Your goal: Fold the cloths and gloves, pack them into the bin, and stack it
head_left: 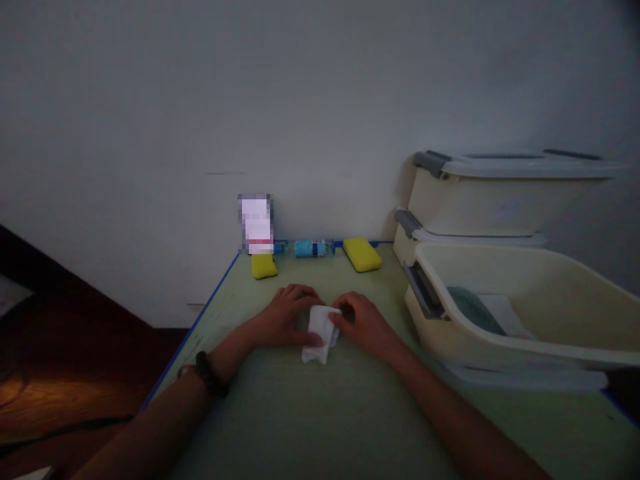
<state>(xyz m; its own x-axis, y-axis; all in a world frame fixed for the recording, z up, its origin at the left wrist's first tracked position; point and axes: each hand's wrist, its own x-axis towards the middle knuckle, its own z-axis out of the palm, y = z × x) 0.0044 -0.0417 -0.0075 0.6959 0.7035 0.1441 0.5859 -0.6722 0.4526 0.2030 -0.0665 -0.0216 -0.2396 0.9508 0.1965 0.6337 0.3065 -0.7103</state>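
A small folded white tissue (319, 327), or a thin cloth much like one, is between my hands over the middle of the green tabletop. My left hand (287, 317) has its thumb across the lower left part of the tissue, while its fingers curve round behind the upper edge. At the upper right edge, my right hand (363, 323) pinches the tissue between thumb and forefinger. The lower end of the tissue hangs in uneven folds. Parts of the left fingertips are hidden behind it.
Along the wall lie a blue-labelled plastic bottle (310, 249), a yellow sponge (363, 255) and another yellow sponge (263, 266) below a blurred-out upright screen (257, 223). To the right, an open cream bin (550, 273) holds a green item and something white. Lidded bins (490, 200) are stacked behind.
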